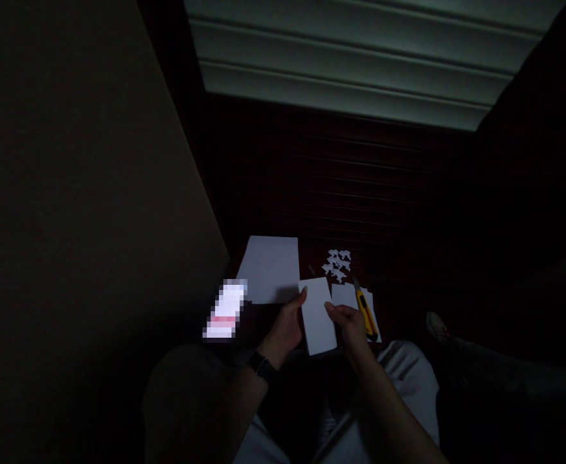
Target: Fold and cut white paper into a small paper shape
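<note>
At the surface's (314, 254) near edge, paper (317, 322) is being gripped

Left hand (286, 327) and right hand (351, 323) are clamping its sides. Toward the far right corner, cutouts (335, 261) are lying; by the right edge, a cutter (366, 314) is resting across slips (342, 294).

The sheet you hold (317, 322) looks like smooth, matt paper, as does the larger sheet (270, 270) to its left. Right of it, the cutter (362, 309) looks plastic; on your side of it, the trousers (411, 374) are creased, matt cloth.
</note>
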The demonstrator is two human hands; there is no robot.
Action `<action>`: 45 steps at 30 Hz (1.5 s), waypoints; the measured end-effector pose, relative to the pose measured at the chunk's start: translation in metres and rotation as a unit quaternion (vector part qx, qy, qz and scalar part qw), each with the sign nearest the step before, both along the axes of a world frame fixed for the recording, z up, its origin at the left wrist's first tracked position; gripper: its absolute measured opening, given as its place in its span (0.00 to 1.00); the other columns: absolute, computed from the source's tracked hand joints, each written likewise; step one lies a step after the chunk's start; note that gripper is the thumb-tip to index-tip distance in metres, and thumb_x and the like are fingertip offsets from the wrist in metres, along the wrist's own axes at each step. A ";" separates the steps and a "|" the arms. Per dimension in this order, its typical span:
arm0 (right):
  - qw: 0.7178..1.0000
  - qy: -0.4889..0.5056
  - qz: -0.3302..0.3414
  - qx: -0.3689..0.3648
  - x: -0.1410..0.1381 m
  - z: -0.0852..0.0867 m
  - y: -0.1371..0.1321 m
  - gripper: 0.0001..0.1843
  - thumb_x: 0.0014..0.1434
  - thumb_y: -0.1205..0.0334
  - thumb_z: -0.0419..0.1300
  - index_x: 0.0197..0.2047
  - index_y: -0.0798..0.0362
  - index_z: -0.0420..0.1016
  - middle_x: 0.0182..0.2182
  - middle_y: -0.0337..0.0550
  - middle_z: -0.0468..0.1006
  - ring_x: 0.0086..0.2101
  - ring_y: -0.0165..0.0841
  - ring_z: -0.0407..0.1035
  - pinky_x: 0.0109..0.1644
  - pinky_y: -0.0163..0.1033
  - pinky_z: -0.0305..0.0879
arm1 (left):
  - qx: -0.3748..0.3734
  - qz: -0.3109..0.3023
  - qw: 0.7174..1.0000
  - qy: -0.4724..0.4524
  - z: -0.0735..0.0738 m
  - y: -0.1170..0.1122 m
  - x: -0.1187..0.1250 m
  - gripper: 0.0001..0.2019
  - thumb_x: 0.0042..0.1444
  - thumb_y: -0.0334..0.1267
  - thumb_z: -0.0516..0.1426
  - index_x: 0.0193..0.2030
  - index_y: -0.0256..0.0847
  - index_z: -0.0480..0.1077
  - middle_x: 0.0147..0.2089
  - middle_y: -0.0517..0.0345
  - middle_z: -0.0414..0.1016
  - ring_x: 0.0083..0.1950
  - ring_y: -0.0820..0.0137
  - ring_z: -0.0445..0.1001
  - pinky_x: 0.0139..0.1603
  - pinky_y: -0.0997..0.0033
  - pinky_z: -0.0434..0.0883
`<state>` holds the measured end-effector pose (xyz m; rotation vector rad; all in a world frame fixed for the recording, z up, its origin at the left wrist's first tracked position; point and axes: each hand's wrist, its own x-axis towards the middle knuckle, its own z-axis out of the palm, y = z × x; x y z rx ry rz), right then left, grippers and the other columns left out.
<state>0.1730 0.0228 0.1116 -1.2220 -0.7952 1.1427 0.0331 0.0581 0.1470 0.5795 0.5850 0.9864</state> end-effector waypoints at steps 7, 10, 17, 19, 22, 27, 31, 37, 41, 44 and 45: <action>0.997 -0.070 -0.010 0.007 -0.002 -0.003 0.004 0.17 0.44 0.52 0.64 0.17 0.57 0.70 0.16 0.36 0.66 0.20 0.26 0.57 0.25 0.33 0.55 | -0.032 -0.016 0.999 -0.001 -0.016 -0.011 0.019 0.23 0.51 0.49 0.56 0.48 0.32 0.67 0.41 0.43 0.76 0.40 0.61 0.75 0.43 0.62 0.69; 0.997 -0.072 -0.001 -0.002 -0.002 -0.006 0.004 0.17 0.45 0.50 0.63 0.19 0.57 0.71 0.16 0.37 0.67 0.20 0.27 0.58 0.25 0.33 0.56 | -0.032 -0.007 0.999 -0.002 -0.018 -0.007 0.017 0.23 0.52 0.49 0.55 0.48 0.33 0.67 0.42 0.44 0.75 0.41 0.62 0.74 0.45 0.62 0.68; 0.998 -0.060 0.001 0.018 -0.004 -0.007 0.004 0.18 0.44 0.51 0.63 0.16 0.57 0.69 0.14 0.35 0.65 0.19 0.26 0.56 0.24 0.32 0.54 | -0.046 -0.055 0.996 -0.060 -0.016 -0.001 0.007 0.23 0.55 0.49 0.51 0.52 0.34 0.65 0.47 0.44 0.73 0.48 0.59 0.71 0.51 0.60 0.65; 0.998 -0.062 0.000 0.019 -0.004 -0.006 0.004 0.18 0.44 0.51 0.63 0.15 0.57 0.68 0.14 0.34 0.64 0.18 0.25 0.55 0.23 0.32 0.52 | -0.041 -0.072 0.993 -0.083 -0.013 -0.001 0.006 0.23 0.56 0.48 0.50 0.54 0.35 0.63 0.49 0.45 0.72 0.50 0.59 0.70 0.53 0.59 0.63; 0.997 -0.074 0.001 0.019 -0.004 -0.004 0.003 0.17 0.44 0.53 0.63 0.16 0.57 0.69 0.14 0.34 0.63 0.18 0.25 0.54 0.23 0.32 0.51 | -0.028 -0.074 0.991 -0.106 -0.011 -0.001 0.006 0.22 0.57 0.46 0.50 0.55 0.36 0.62 0.51 0.45 0.70 0.52 0.60 0.69 0.55 0.58 0.61; 0.997 -0.079 0.020 -0.003 -0.004 -0.006 -0.002 0.18 0.45 0.50 0.62 0.18 0.57 0.70 0.14 0.35 0.62 0.18 0.24 0.52 0.21 0.31 0.49 | -0.016 -0.038 0.995 -0.091 -0.013 0.001 0.008 0.21 0.57 0.46 0.50 0.54 0.38 0.63 0.52 0.47 0.69 0.52 0.61 0.68 0.55 0.59 0.61; 0.995 -0.099 0.030 -0.016 0.000 -0.008 -0.002 0.19 0.45 0.48 0.61 0.18 0.57 0.70 0.14 0.35 0.62 0.17 0.24 0.51 0.20 0.32 0.47 | 0.001 -0.023 0.998 -0.053 -0.011 0.004 0.001 0.21 0.56 0.46 0.51 0.53 0.38 0.65 0.51 0.47 0.71 0.51 0.60 0.69 0.52 0.60 0.63; 0.964 -0.210 0.162 -0.010 0.021 0.009 -0.001 0.20 0.47 0.47 0.60 0.18 0.58 0.70 0.14 0.34 0.62 0.17 0.24 0.51 0.19 0.31 0.45 | 0.180 0.028 0.970 0.161 0.006 0.026 -0.037 0.21 0.49 0.44 0.57 0.49 0.36 0.70 0.50 0.46 0.71 0.50 0.60 0.69 0.50 0.63 0.63; 0.893 -0.347 0.284 0.029 0.030 0.019 0.003 0.21 0.50 0.49 0.57 0.17 0.58 0.70 0.14 0.33 0.60 0.18 0.23 0.49 0.19 0.30 0.43 | 0.420 -0.102 0.788 0.439 0.016 0.031 -0.046 0.20 0.38 0.44 0.64 0.41 0.44 0.74 0.45 0.54 0.75 0.51 0.60 0.67 0.50 0.66 0.61; 0.839 -0.435 0.316 0.085 0.028 0.025 0.010 0.19 0.53 0.52 0.55 0.20 0.57 0.73 0.14 0.34 0.62 0.18 0.23 0.50 0.20 0.30 0.43 | 0.492 -0.204 0.652 0.539 0.017 0.026 -0.038 0.11 0.43 0.41 0.62 0.36 0.46 0.76 0.36 0.57 0.78 0.40 0.65 0.72 0.40 0.71 0.62; 0.823 -0.459 0.320 0.096 0.027 0.027 0.012 0.19 0.53 0.52 0.55 0.21 0.57 0.74 0.15 0.35 0.64 0.18 0.24 0.51 0.21 0.30 0.44 | 0.493 -0.217 0.630 0.559 0.017 0.025 -0.035 0.09 0.46 0.41 0.59 0.35 0.45 0.76 0.34 0.57 0.78 0.36 0.66 0.73 0.36 0.73 0.62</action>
